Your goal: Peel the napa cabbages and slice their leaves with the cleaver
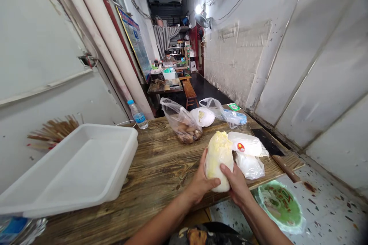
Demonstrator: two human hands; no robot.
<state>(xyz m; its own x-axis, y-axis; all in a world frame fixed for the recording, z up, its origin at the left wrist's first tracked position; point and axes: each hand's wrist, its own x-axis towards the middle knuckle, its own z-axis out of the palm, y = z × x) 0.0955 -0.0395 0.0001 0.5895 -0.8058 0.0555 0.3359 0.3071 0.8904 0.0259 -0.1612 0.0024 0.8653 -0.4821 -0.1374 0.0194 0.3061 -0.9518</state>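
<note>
A pale yellow-green napa cabbage (218,160), wrapped in thin clear film, stands at the front of the wooden table (155,168). My left hand (201,178) cups its left side, and my right hand (235,183) presses on its lower right. A cleaver (267,141) with a dark blade and a wooden handle lies just to the right. Between them are white plastic packets (245,144). Farther back sits a clear bag of brown food pieces (184,124), next to a round white item (202,116).
A large white plastic tray (69,168) fills the table's left side, and a water bottle (138,115) stands behind it. White walls close in on both sides. A green-printed bag (278,206) lies on the speckled floor at right. Down the corridor, a person (169,56) sits among tables.
</note>
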